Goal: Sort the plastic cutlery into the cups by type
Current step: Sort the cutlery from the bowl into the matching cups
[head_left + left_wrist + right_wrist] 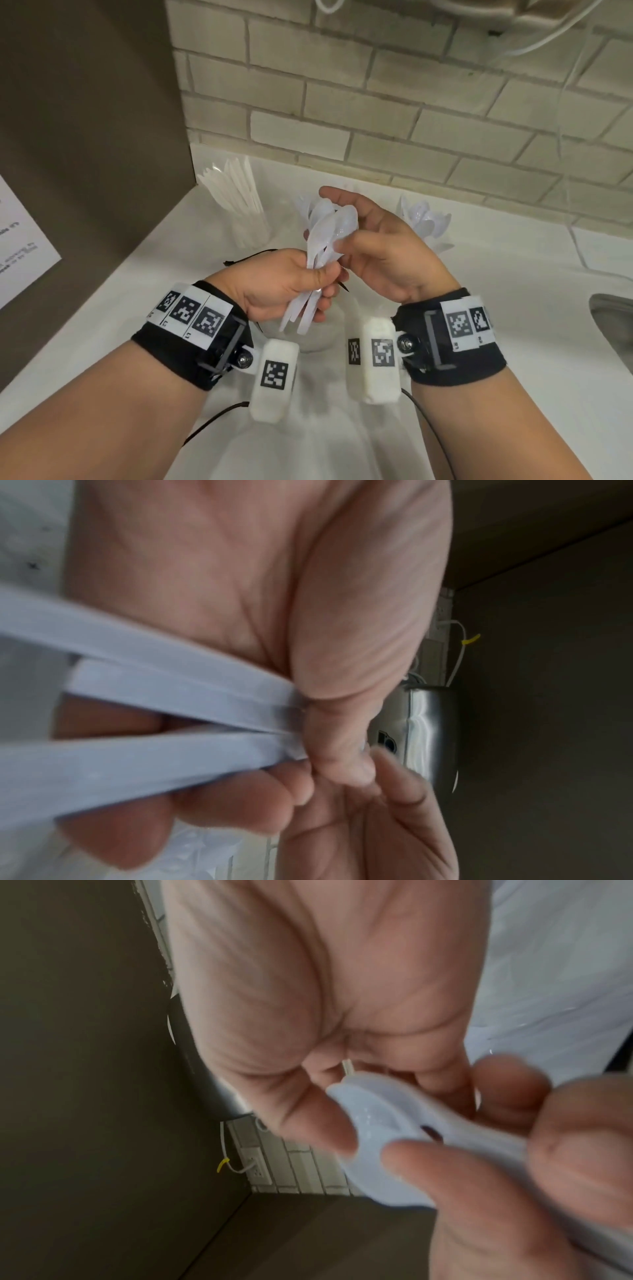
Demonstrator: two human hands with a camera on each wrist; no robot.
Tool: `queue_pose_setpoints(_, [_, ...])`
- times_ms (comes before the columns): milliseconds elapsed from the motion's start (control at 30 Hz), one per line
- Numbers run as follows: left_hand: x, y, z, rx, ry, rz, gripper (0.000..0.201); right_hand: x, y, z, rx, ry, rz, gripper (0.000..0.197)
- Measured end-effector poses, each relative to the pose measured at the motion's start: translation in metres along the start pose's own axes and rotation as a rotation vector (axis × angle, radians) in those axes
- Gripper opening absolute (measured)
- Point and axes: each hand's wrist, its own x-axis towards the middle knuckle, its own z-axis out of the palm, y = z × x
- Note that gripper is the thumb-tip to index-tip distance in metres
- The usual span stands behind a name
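- Head view: the left hand is closed around the handles of a bundle of spoons, held above the counter in front of the cups.
- The right hand has its thumb and fingers pinched on the bowl of the top spoon; the remaining fingers are loosely curved over the bundle.
- Step in hand, as judged: separating or squaring up the spoons before placing them in a cup.
- Next move, as judged: carry the spoons to the cup of spoons at the back right, handles down, without mixing them into the cup of knives at the back left.
- A third clear cup appears to stand behind the hands; its contents cannot be told.
- Appearance: the spoons are white, slightly translucent plastic, with bowls stacked and overlapping at the top and handles fanning out below the left fist.
- Left wrist view: flat white handles cross under the thumb.
- Right wrist view: one glossy spoon bowl sits between the fingertips.
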Motion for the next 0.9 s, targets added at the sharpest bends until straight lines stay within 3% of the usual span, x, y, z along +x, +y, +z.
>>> queue_pose_setpoints(100, [0.001,0.001,0.006,0.100,0.004,-0.038,0.015,-0.002,0.004,0.005,-0.087,0.017,-0.021,0.053])
queue_pose_setpoints(233, [0.004,-0.001,0.011,0.153,-0.004,-0.076,0.022,-0.004,0.005,0.011,-0.060,0.036,-0.032,0.028])
queue_pose_setpoints(367, [0.005,-0.003,0.013,0.172,0.077,-0.108,0.024,-0.007,0.007,0.014,-0.093,0.107,-0.074,0.030])
queue_pose_setpoints(467, [0.005,-0.003,0.009,0.400,0.199,-0.054,0.046,-0.008,-0.003,0.007,-0.084,0.271,-0.167,0.033])
queue_pose_setpoints(567, [0.006,0.004,0.009,0.626,0.356,0.106,0.063,-0.008,-0.031,-0.019,-0.123,0.479,-0.318,0.034])
queue_pose_setpoints(667, [0.008,0.010,0.006,0.999,0.511,0.265,0.045,-0.003,-0.059,-0.052,-0.374,0.717,-0.482,0.039])
queue_pose_setpoints(700, [0.009,0.010,0.003,1.161,0.497,0.262,0.037,0.001,-0.065,-0.063,-0.493,0.782,-0.511,0.042])
queue_pose_setpoints(767, [0.014,0.009,0.000,1.433,0.399,0.128,0.026,0.010,-0.068,-0.082,-0.729,0.852,-0.523,0.048])
queue_pose_setpoints(833, [0.021,0.005,-0.003,1.550,0.305,-0.015,0.021,0.018,-0.061,-0.095,-0.886,0.877,-0.473,0.050])
queue_pose_setpoints(900, [0.028,0.001,-0.005,1.576,0.270,-0.032,0.015,0.025,-0.047,-0.105,-0.941,0.886,-0.419,0.053])
